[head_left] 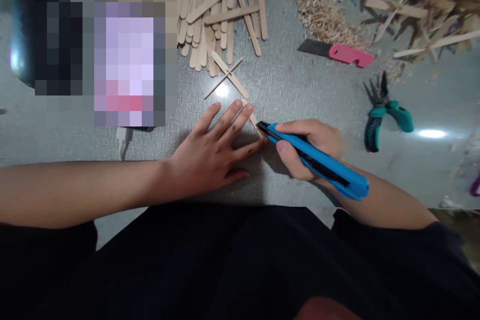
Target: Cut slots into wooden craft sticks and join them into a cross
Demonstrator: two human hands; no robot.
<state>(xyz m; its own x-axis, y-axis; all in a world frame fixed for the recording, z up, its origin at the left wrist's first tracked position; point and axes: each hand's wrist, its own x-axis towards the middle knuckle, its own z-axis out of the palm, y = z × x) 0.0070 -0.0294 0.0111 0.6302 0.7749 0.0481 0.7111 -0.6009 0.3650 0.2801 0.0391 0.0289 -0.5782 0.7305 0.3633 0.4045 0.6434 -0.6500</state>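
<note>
My left hand [221,145] lies flat with its fingers spread, its fingertips pressing a wooden craft stick [252,114] onto the table. In my right hand [313,145] is a blue utility knife [322,157], gripped along its body and slanting down to the left. The knife's tip meets the stick beside my left fingers; the blade itself is too small to make out. Just beyond my left fingertips, another craft stick [236,82] lies crossed with a thin wooden strip [214,88].
A pile of craft sticks [213,7] spreads at the top middle. Wood shavings [318,12], a pink-handled blade [350,55] and teal-handled pliers [384,112] lie to the right. Cut sticks [420,10] heap at the top right. A white cable [122,142] runs near my left forearm.
</note>
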